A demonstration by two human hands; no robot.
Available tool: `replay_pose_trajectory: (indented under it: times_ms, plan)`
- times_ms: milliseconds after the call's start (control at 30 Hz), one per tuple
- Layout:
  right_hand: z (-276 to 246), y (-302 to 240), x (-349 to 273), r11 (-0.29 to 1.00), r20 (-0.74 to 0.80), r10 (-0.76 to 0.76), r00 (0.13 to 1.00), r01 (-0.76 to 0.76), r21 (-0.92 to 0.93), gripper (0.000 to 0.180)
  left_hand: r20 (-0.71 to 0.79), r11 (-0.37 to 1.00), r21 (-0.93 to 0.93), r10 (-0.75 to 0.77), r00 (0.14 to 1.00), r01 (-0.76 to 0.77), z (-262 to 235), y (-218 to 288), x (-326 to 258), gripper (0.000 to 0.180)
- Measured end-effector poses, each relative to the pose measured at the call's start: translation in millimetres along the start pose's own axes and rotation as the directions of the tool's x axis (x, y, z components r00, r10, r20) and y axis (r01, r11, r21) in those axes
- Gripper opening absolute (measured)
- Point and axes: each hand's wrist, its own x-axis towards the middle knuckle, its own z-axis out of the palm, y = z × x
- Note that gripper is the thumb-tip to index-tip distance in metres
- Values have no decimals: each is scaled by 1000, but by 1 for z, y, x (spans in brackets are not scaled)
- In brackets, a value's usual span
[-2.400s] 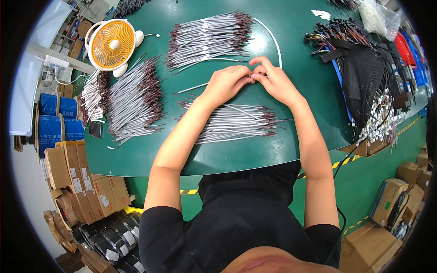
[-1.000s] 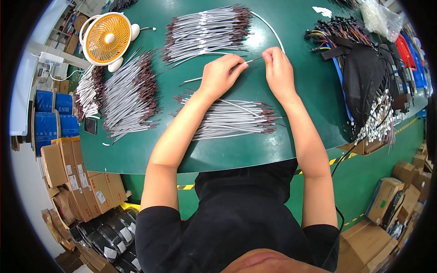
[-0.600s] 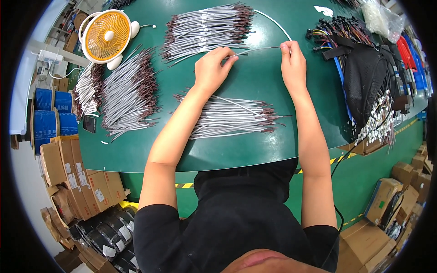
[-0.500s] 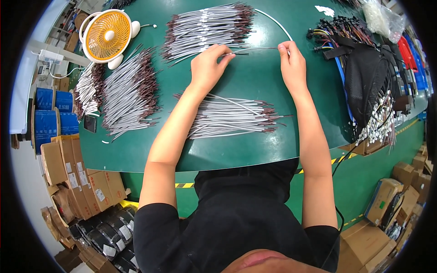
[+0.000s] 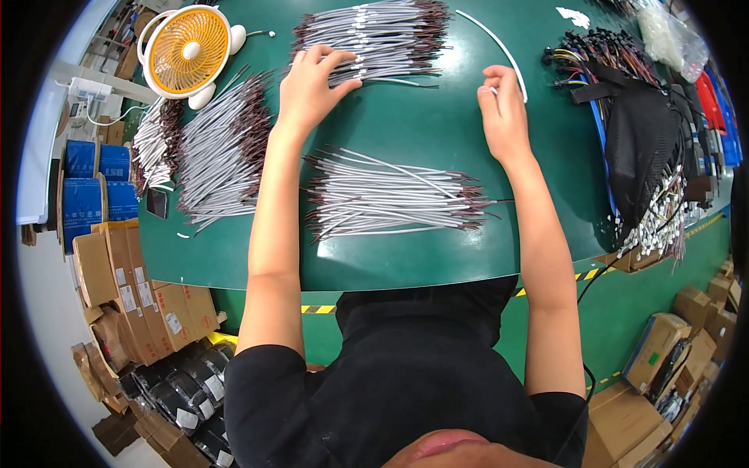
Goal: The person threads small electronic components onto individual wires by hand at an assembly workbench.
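Observation:
My left hand (image 5: pixel 310 87) is at the left end of the far stack of grey cables (image 5: pixel 382 39), thumb and fingers apart over its near edge, with nothing gripped that I can see. My right hand (image 5: pixel 505 113) hovers over the table to the right of that stack, fingers loosely bent, thumb apart from them and nothing visible between. Just beside its fingers lies a thin curved white strip (image 5: pixel 499 45). Nearer to me, between my forearms, is a second pile of grey cables (image 5: pixel 390 201) with dark brown ends, one cable lying slantwise across the top.
More grey cables (image 5: pixel 222 152) and shorter white ones (image 5: pixel 154 148) lie on the left, below an orange fan (image 5: pixel 189 53). A phone (image 5: pixel 157 204) rests near the table's left edge. On the right are a black bag (image 5: pixel 628 144) and dark connector wires (image 5: pixel 605 54).
The thin cable stretched between my hands has left them. My left hand has moved left and opened over the far stack; my right hand has come slightly nearer and let go. The view shifted slightly.

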Motion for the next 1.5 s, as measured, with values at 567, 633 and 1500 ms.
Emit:
replay_pose_trajectory:
  times_ms: [567, 633, 1500]
  plan:
    - [-2, -9, 2, 986, 122, -50, 991, 29, 162, 17, 423, 683, -714, 247, 872, 153, 24, 94, -12, 14]
    - [1, -18, 2, 985, 170, 1, 985, -30, 171, 16, 357, 661, -722, 107, 928, 202, 34, 86, -11, 11]
    - [0, -21, -2, 951, 284, 121, 951, -194, 243, 17, 397, 556, -740, -95, 913, 379, 53, 83, -13, 18]
